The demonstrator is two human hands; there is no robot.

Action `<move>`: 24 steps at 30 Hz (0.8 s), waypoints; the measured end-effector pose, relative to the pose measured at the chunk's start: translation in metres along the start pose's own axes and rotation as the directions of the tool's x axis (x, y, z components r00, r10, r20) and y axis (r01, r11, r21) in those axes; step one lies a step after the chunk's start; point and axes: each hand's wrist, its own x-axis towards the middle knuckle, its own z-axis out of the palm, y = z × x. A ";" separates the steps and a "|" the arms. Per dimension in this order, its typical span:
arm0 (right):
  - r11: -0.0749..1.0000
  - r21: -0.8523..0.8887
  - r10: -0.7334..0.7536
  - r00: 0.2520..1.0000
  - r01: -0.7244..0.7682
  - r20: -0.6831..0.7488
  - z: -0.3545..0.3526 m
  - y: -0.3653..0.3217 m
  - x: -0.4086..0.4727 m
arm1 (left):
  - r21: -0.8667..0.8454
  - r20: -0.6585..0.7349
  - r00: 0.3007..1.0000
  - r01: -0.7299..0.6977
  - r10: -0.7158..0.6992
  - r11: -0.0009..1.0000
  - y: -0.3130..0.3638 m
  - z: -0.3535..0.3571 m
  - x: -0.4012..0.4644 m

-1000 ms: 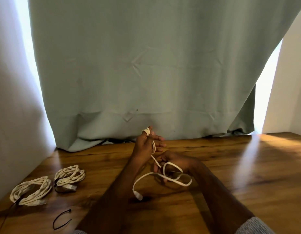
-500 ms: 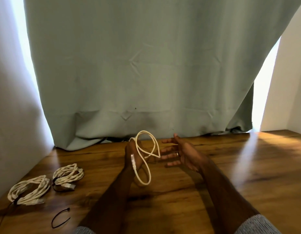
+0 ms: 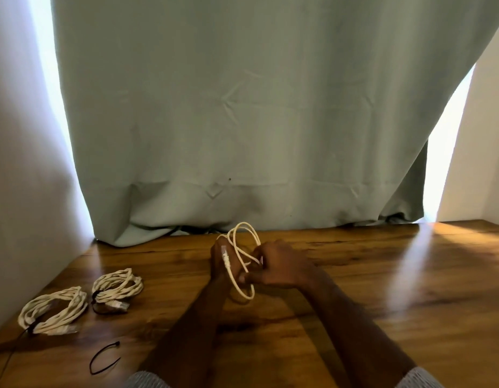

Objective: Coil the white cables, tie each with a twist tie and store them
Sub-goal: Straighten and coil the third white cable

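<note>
1. Nearest the camera, two grey knitted sleeve cuffs [image 3: 419, 378] showed at the bottom edge, with both forearms reaching forward over the brown polished wooden table [image 3: 382, 289].
2. A loose black twist tie [image 3: 104, 358], bent into an open curve, lay on the table near the left forearm, touching nothing else.
3. Further left, a coiled white cable bundle bound with a black tie [image 3: 53, 310] rested flat on the wood; just beside it, slightly farther back, lay a second coiled white cable bundle [image 3: 116, 288], also tied in black, with its plug showing at the front.
4. Above the middle of the table, the left hand [image 3: 223, 261] stood upright with its fingers curled round the thin white cable being looped [image 3: 244, 264], one clear plug lying against the palm.
5. The right hand [image 3: 279, 266] met it from the right, fingers curled and pinching the same cable's strands; one loop rose above both hands, another hung below them.
6. Behind, a sage-green fabric curtain [image 3: 242, 107] hung down to the table's far edge, between white walls [image 3: 18, 191].
</note>
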 end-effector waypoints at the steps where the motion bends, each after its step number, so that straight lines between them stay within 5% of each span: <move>1: 0.998 -0.057 -0.004 0.999 0.006 0.048 0.003 0.001 0.002 | -0.042 -0.024 0.998 0.048 -0.049 0.998 0.004 0.000 0.000; 3: 0.998 -0.053 -0.020 0.995 0.025 0.096 0.003 0.002 0.005 | -0.089 -0.005 0.998 0.066 -0.067 0.994 0.011 0.000 -0.002; 6: 0.907 0.416 0.042 0.996 -0.072 0.082 -0.005 0.005 0.003 | -0.202 0.202 0.979 0.065 -0.024 0.977 0.012 0.007 -0.005; 10: 0.354 0.928 0.167 0.984 -0.119 0.062 -0.018 0.020 -0.002 | -0.399 0.473 0.880 0.169 0.045 0.901 0.020 0.014 -0.012; 12: 0.089 0.995 0.219 0.975 -0.043 0.023 -0.026 0.034 0.001 | -0.318 0.506 0.857 0.084 0.095 0.944 0.021 0.014 -0.016; 14: -0.047 0.999 0.315 0.949 0.022 -0.006 -0.030 0.049 0.005 | -0.260 0.540 0.832 0.019 0.129 0.965 0.023 0.013 -0.021; 19: -0.115 0.993 0.567 0.822 0.017 0.052 -0.014 0.081 0.012 | -0.266 0.759 0.639 0.125 0.127 0.956 0.046 0.002 -0.031; 22: 0.080 0.987 0.654 0.755 -0.139 0.054 -0.003 0.087 0.018 | -0.243 0.885 0.446 0.195 0.135 0.950 0.058 -0.001 -0.037; 24: 0.272 0.935 0.631 0.776 -0.227 0.005 0.003 0.087 0.020 | -0.246 0.932 0.334 0.291 0.143 0.924 0.062 0.000 -0.039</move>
